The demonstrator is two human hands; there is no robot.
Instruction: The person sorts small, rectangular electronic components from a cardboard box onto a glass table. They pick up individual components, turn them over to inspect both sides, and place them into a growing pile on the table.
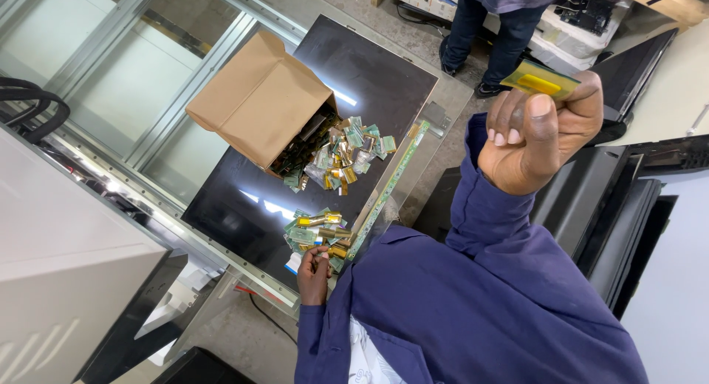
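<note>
Right grip (pixel 543 129) pinches a thin, glossy green-gold flex strip (pixel 539 81) at its top; left grip (pixel 314 275) is closed on similar pieces (pixel 317 232) piled just above it.

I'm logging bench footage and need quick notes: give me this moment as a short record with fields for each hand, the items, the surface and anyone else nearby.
Right hand: right hand raised, pinching a small green and gold flat flex strip
Left hand: left hand low, fingers on the near pile of green and gold strips
Box: brown cardboard box tipped on its side, more strips spilling out
Surface: dark glossy panel
Long part: narrow green circuit strip along the panel's edge
Other person: legs in dark trousers standing beyond the panel
</note>
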